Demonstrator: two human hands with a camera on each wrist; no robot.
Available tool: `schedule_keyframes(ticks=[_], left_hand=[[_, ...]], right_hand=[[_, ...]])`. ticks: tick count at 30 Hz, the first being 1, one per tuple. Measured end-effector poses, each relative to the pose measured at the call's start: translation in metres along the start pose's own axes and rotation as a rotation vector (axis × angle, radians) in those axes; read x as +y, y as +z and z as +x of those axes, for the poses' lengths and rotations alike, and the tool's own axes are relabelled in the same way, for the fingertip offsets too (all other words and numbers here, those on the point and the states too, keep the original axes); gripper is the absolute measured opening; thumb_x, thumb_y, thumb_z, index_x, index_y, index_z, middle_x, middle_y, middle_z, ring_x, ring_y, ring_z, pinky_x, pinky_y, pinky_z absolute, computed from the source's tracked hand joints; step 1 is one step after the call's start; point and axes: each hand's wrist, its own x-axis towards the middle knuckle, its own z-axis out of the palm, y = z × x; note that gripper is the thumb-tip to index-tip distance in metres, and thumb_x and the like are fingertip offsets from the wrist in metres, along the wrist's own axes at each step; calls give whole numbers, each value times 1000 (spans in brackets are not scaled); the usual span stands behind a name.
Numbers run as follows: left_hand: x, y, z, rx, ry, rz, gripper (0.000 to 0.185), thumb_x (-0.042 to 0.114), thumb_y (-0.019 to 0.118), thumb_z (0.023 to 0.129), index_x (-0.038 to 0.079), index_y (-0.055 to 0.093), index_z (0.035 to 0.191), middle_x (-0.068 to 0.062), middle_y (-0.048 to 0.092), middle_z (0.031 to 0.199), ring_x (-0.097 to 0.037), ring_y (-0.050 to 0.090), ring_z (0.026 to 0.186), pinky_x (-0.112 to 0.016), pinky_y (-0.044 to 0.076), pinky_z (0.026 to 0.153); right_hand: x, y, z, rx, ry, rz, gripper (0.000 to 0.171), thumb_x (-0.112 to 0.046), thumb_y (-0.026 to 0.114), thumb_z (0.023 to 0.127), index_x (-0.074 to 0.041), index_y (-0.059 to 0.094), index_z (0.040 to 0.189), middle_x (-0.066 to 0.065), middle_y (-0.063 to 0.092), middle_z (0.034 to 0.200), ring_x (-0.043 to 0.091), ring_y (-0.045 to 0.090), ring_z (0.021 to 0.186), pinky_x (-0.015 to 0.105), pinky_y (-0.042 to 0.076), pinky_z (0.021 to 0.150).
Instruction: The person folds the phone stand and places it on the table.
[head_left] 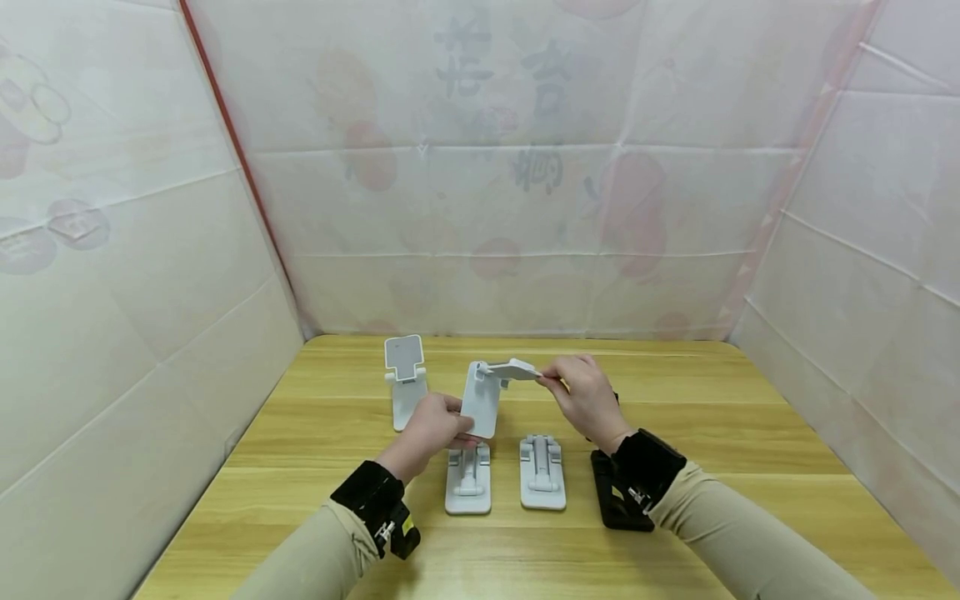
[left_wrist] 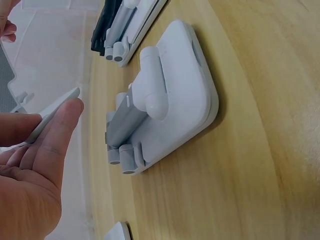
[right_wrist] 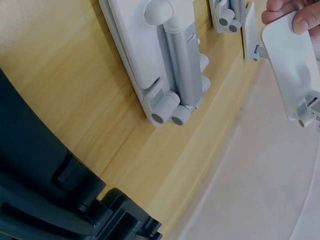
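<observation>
Faint dark Chinese characters are showing through the translucent backdrop sheet (head_left: 495,167) behind the wooden table (head_left: 675,433), above its far edge; they are too blurred to be read. The white phone stands (head_left: 468,479) and the black stand (head_left: 611,500) on the table are showing no legible label, brand or number.

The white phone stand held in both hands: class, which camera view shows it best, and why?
The head view: the white stand shows whole, the left hand gripping its base plate, the right hand pinching its top plate. The left wrist view shows only a plate edge; the right wrist view only the top plate.
</observation>
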Motion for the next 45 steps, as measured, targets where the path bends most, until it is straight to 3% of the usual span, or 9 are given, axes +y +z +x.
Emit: schedule_keyframes(ticks=[20,31,38,45], left_hand=[[1,2,-2,-19,14,-56,31,-2,59,97,-15,60,125,-25,72,103,-28,77,82,-37,66,78],[3,4,-2,-42,30,-124,24,1,60,98,-15,63,115,-27,71,108,-37,76,91,-39,65,82],[4,4,-3,-108,60,-211,37,9,57,103,-16,57,130,-31,70,113,-32,76,95,-38,64,86],[5,4,-3,-171,97,-268,42,16,51,108,-16,54,135,-31,70,114,-29,76,98,-39,62,90]], right_hand=[[-6,8,-5,-30,-115,-18,20,-2,79,85,-10,62,88,-2,59,78,10,47,66,33,46,76],[-10,11,-7,-39,-185,-46,21,-2,79,86,-9,59,91,0,60,81,13,53,73,33,48,79],[-11,13,-8,-35,-251,-71,21,0,79,84,-9,60,88,1,61,80,16,62,77,34,51,75],[-11,14,-8,-21,-291,-101,14,-4,74,91,-7,60,88,3,63,82,17,65,79,34,52,74]])
